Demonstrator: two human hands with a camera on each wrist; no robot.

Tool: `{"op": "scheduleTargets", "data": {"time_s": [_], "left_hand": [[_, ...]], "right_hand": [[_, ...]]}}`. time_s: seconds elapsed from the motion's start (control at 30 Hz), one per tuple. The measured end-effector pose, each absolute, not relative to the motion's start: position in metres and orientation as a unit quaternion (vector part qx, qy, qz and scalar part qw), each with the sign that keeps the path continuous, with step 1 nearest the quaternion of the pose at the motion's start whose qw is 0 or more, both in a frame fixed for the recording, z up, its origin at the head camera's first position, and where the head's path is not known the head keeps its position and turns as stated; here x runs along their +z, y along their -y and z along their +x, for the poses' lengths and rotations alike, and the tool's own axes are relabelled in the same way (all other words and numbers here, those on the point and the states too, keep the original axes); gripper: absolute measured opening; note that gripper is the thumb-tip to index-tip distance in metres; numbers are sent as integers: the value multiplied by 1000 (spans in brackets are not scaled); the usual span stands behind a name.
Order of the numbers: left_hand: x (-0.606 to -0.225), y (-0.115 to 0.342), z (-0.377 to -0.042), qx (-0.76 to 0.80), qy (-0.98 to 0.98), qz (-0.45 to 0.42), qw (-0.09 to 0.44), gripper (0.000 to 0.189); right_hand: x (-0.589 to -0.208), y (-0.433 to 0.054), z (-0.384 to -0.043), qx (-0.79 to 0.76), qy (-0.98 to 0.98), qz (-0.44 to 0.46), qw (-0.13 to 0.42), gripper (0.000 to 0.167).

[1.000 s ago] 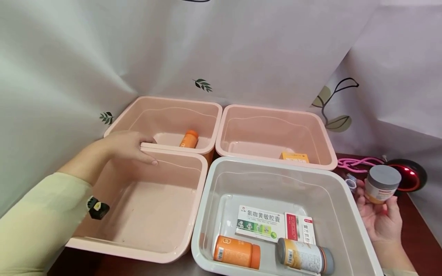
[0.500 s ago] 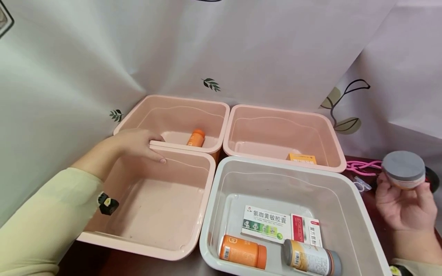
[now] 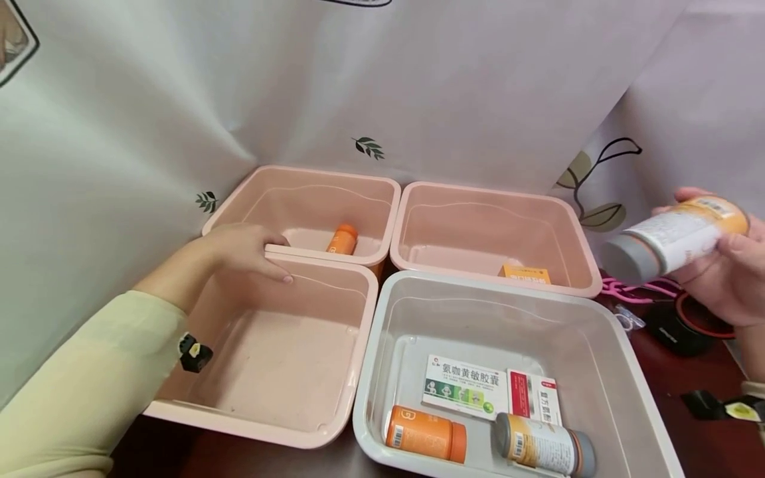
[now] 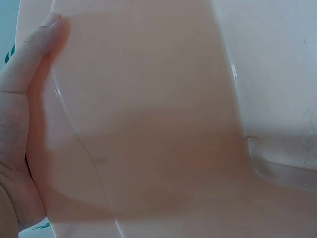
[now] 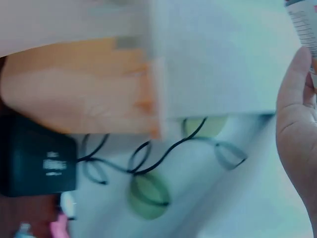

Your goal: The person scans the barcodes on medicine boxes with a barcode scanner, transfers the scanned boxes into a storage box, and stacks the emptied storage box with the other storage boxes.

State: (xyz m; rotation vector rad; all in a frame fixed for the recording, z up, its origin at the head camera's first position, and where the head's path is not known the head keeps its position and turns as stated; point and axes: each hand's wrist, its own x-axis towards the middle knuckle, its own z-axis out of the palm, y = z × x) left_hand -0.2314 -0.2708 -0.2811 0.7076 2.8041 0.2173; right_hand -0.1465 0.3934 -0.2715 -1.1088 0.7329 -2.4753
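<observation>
My right hand (image 3: 729, 285) holds a medicine bottle (image 3: 687, 232) with a grey cap and a white-and-orange label. It is tilted, cap toward the lower left, above the right side of the table. In the right wrist view, part of the bottle (image 5: 303, 22) shows at the upper right corner. Over at the left, my left hand (image 3: 248, 251) grips the adjoining rims of two pink bins. Its thumb (image 4: 32, 54) lies against the inside wall of the front pink bin (image 3: 257, 430); its other fingers reach into the rear left pink bin (image 3: 323, 174), mostly hidden.
A grey bin (image 3: 369, 398) holds an orange bottle (image 3: 421, 433), a grey-capped bottle (image 3: 540, 443) and medicine boxes (image 3: 463, 385). An orange bottle (image 3: 343, 239) lies in the rear left bin, a yellow box (image 3: 524, 273) in the rear right pink bin (image 3: 490, 192). A black device (image 3: 678, 332) sits right.
My right hand has raised the bottle and turned it from upright to lying tilted, its label now showing. The left hand keeps its hold on the rims. The head view has shifted slightly.
</observation>
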Motion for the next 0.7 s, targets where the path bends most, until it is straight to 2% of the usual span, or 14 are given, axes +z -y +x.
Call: {"op": "scheduleTargets", "data": {"time_s": [0.33,0.47,0.7], "left_hand": [[-286,270,-236,70,-960,245,118,67],[-287,266,-238,71,-959,249,117,66],[-287,262,-235,72,-959,247,120,67]], "right_hand": [[-214,-345,-154,-717,-621,-314,40,59],[-197,-309,-159,-663,-687,-294,44,59],[-174,-237,-166,-492,-842,-221,14,60]]}}
